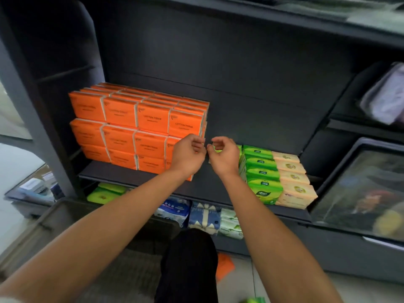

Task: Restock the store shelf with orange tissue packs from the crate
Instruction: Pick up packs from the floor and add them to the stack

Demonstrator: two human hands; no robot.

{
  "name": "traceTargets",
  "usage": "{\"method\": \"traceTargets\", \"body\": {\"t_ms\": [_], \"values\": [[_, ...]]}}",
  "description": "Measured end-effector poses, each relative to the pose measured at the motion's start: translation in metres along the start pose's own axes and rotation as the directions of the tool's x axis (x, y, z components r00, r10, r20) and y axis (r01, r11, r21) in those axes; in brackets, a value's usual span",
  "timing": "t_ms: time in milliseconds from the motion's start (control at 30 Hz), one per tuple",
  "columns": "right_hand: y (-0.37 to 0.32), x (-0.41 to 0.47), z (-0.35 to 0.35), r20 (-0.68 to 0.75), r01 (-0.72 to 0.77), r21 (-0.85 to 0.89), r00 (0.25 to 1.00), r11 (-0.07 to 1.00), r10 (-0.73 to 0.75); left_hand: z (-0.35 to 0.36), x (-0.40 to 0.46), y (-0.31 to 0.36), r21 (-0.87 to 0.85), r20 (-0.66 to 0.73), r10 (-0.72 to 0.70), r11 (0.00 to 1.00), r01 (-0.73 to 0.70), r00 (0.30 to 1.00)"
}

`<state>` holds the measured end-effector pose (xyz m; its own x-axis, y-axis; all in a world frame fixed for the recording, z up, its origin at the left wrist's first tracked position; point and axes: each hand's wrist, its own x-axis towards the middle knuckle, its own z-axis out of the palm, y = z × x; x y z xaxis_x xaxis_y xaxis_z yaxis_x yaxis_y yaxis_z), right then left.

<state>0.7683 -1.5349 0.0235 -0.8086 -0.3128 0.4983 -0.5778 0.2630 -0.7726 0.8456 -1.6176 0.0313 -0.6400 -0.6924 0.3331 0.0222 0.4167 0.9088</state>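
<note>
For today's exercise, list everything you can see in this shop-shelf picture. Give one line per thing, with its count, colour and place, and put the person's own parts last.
orange tissue packs: many, exact count unclear, orange, stacked three high at the left of the middle shelf
green tissue packs: a row of about four, green, right part of that shelf
cream tissue packs: a row of about four, cream, right of the green ones
shelf: one, dark grey, bare in the middle
lower-shelf packs: several, blue, white and green, below
orange pack on floor: one, orange, by the knee
left hand: fingers curled, at the orange stack's right edge
right hand: fingers curled, beside the left hand
</note>
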Motion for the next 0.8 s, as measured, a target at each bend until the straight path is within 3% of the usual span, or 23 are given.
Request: {"method": "traceTargets", "body": {"t_ms": [267, 433, 667, 800], "values": [[0.045, -0.057, -0.051, 0.042, -0.193, -0.016, 0.980, 0.981, 0.194, 0.054, -0.057, -0.005, 0.015, 0.191, -0.053, 0.999, 0.051, 0.980], [0.085, -0.099, -0.085, 0.041, -0.317, -0.032, 0.947, 0.948, 0.318, 0.089, -0.106, -0.012, 0.046, 0.273, -0.173, 0.985, 0.167, 0.946], [0.156, -0.163, -0.107, 0.015, -0.514, -0.090, 0.856, 0.853, 0.517, 0.145, -0.158, -0.051, 0.219, 0.434, -0.383, 0.923, 0.317, 0.816], [0.198, -0.199, -0.104, 0.018, -0.598, -0.135, 0.795, 0.790, 0.606, 0.164, -0.159, -0.080, 0.422, 0.560, -0.466, 0.872, 0.249, 0.685]]}}
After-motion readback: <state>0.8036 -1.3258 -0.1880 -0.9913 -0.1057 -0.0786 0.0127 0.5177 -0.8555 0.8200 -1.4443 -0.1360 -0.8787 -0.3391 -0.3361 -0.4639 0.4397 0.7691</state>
